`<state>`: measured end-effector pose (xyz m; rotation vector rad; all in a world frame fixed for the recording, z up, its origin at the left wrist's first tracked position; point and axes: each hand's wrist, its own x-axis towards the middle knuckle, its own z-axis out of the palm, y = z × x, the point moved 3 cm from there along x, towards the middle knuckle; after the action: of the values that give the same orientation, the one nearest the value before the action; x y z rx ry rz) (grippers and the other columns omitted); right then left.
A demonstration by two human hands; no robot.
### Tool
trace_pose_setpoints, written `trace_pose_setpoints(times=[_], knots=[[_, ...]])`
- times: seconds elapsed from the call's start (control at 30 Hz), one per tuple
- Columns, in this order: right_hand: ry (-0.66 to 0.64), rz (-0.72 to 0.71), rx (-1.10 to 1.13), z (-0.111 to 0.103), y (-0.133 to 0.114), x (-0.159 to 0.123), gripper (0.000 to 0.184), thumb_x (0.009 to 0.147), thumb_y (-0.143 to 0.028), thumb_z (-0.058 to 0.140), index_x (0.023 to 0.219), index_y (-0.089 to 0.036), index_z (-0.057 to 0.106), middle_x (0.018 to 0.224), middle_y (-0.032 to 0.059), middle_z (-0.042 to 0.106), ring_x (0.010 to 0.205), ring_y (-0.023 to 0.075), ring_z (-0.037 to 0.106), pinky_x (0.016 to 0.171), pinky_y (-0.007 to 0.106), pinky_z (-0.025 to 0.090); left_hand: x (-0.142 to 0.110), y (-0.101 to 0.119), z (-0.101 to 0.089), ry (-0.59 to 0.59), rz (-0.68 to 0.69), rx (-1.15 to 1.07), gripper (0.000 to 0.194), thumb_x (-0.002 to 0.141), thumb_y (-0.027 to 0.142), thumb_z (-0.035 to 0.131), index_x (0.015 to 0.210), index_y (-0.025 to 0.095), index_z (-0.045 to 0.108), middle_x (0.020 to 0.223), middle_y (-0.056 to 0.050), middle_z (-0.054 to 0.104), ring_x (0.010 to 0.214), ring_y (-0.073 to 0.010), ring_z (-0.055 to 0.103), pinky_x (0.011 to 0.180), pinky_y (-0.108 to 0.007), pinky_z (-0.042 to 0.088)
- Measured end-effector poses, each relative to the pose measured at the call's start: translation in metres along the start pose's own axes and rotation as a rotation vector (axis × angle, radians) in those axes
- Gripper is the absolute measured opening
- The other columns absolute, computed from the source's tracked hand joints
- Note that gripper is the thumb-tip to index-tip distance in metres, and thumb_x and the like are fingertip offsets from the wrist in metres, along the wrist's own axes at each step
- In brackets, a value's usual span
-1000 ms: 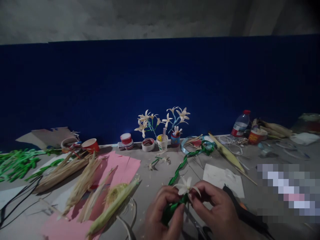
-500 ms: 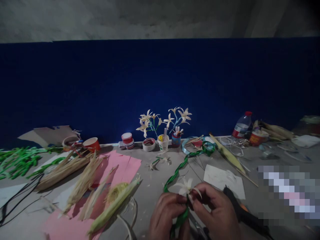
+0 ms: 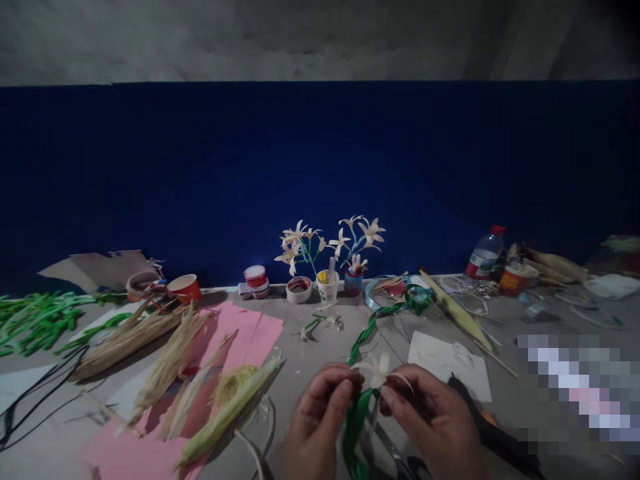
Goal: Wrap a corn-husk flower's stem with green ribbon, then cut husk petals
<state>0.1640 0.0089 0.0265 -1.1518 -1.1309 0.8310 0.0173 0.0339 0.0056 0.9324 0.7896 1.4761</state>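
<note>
1. Right hand (image 3: 433, 423): thumb and fingertips pinching the white flower (image 3: 379, 372) near its base.
2. Flower sits between the two hands, petals up, above the near part of the bench (image 3: 310, 360).
3. Left hand (image 3: 320, 417): thumb and fingertips close together at the green ribbon (image 3: 354, 433); cannot tell whether they grip it.
4. Ribbon hangs below the flower, between the hands.
5. White paper (image 3: 430, 353) lies beyond right hand; pink paper (image 3: 263, 330) off to the left.

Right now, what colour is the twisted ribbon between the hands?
The twisted ribbon is green, showing best in the head view.
</note>
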Motion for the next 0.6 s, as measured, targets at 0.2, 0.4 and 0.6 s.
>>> trace_pose_setpoints(times=[0.2, 0.4, 0.6], knots=[[-0.076, 0.012, 0.040, 0.002, -0.005, 0.002, 0.017, 0.078, -0.033, 0.069, 0.067, -0.021, 0.065, 0.059, -0.0045, 0.056, 0.057, 0.0126, 0.051, 0.056, 0.020, 0.041, 0.008, 0.005, 0.006, -0.248, -0.426, -0.188, 0.019, 0.070, 0.032, 0.083, 0.076, 0.016, 0.075, 0.065, 0.001, 0.068, 0.060, -0.0091, 0.059, 0.059, -0.017, 0.044], [-0.124, 0.050, 0.067, 0.004, -0.006, 0.003, 0.018, 0.077, -0.033, 0.070, 0.067, -0.020, 0.065, 0.059, -0.0037, 0.058, 0.057, 0.0130, 0.053, 0.055, 0.021, 0.042, 0.016, 0.024, 0.007, -0.394, -0.252, -0.006, 0.024, 0.068, 0.026, 0.084, 0.084, 0.016, 0.071, 0.079, -0.001, 0.066, 0.077, -0.0142, 0.056, 0.069, -0.020, 0.042], [-0.177, 0.081, 0.080, 0.005, -0.002, 0.005, 0.017, 0.080, -0.032, 0.067, 0.068, -0.020, 0.061, 0.061, -0.0038, 0.058, 0.059, 0.0130, 0.054, 0.056, 0.021, 0.042, 0.016, 0.027, 0.007, -0.454, -0.170, 0.227, 0.016, 0.084, 0.029, 0.064, 0.075, 0.015, 0.062, 0.065, 0.003, 0.052, 0.063, -0.0126, 0.046, 0.059, -0.022, 0.038]])
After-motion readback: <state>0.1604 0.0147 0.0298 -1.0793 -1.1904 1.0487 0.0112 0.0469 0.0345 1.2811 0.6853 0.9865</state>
